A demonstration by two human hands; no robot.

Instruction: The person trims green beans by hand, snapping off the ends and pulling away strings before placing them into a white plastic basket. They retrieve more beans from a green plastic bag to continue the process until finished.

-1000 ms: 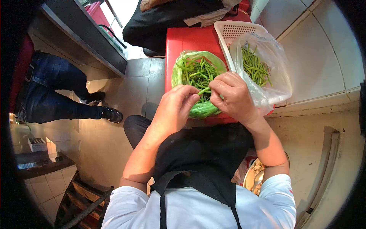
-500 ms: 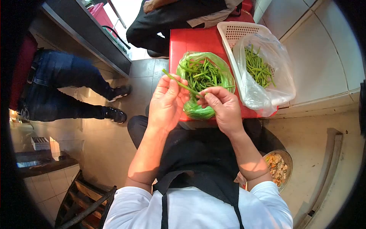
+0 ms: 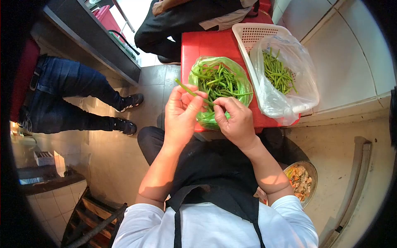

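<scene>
A long green bean (image 3: 184, 86) slants between my hands, above the near edge of a red table (image 3: 206, 41). My left hand (image 3: 181, 113) holds its upper part between thumb and fingers. With thumb and fingertips pinched, my right hand (image 3: 235, 121) grips the bean's lower end. Just beyond both hands lies an open green plastic bag (image 3: 248, 84) full of green beans (image 3: 223, 80). To its right a white perforated basket (image 3: 253, 33) holds a clear plastic bag (image 3: 304, 62) with more beans (image 3: 277, 72) inside.
A person in dark trousers (image 3: 182, 18) sits at the table's far side. Another person in jeans (image 3: 74, 78) stands at the left. A round container of scraps (image 3: 302, 182) is on the floor at my right. A wooden crate (image 3: 97, 211) lies low at the left.
My right hand has moved slightly left, closer to my left hand, along the bean. My left hand's fingers have curled more around it. The whole view has shifted a little.
</scene>
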